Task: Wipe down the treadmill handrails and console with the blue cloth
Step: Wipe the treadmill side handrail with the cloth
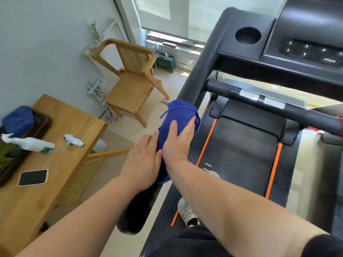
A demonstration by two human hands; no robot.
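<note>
The blue cloth (175,115) is wrapped over the treadmill's left handrail (196,78), a black bar running from the console down towards me. My right hand (179,141) grips the cloth around the rail, thumb on top. My left hand (143,164) lies just behind it on the cloth's lower part, fingers closed on it. The rail's black foam end (133,216) shows below my left wrist. The black console (297,47) with its buttons and round cup holder (248,36) sits at the upper right. The front crossbar (269,101) with silver sensors spans below it.
A wooden table (61,164) on the left holds two white spray bottles (37,144), a phone (33,177) and a dark tray. A wooden cane chair (130,78) stands by the wall. The treadmill belt (239,158) with orange stripes lies below; a white shoe (187,212) stands on it.
</note>
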